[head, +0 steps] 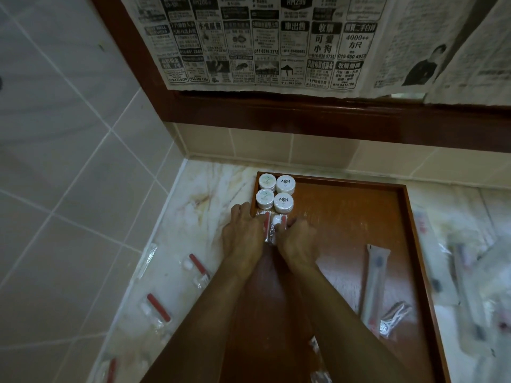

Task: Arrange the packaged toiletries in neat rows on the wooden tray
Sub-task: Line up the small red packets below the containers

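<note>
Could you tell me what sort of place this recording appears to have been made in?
Most likely a hotel or guesthouse bathroom. The tiled wall meets a marble counter, a wooden tray holds round packaged toiletries, and a wood-framed mirror above is covered with newspaper.

Four round white packs (275, 195) sit two by two in the wooden tray's (345, 217) far left corner; just nearer, two clear packets (272, 226), seemingly red-striped, lie side by side.
</note>
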